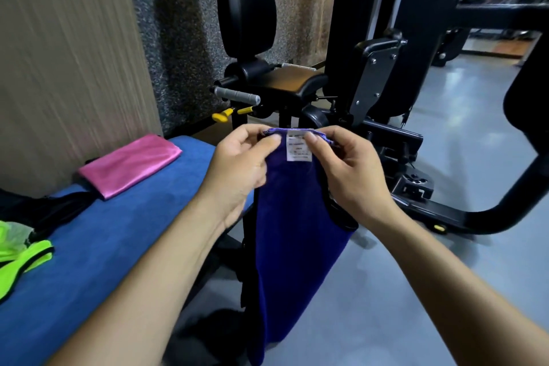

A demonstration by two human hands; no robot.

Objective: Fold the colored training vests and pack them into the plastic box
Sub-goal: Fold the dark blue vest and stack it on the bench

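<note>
A dark blue vest [292,241] hangs down in front of me, off the right edge of the bench. My left hand [240,166] and my right hand [347,175] both pinch its top hem, one on each side of a white label [299,147]. A pink vest [130,165] lies folded flat on the blue bench [118,246] at the back left. A neon green vest [20,255] with black trim lies crumpled at the bench's left edge. No plastic box is in view.
A black garment [44,211] lies between the pink and green vests. A black gym machine [297,80] with a padded seat, grey handle and yellow levers stands right behind the bench. A wood-look panel [68,62] rises on the left; grey floor [445,134] lies to the right.
</note>
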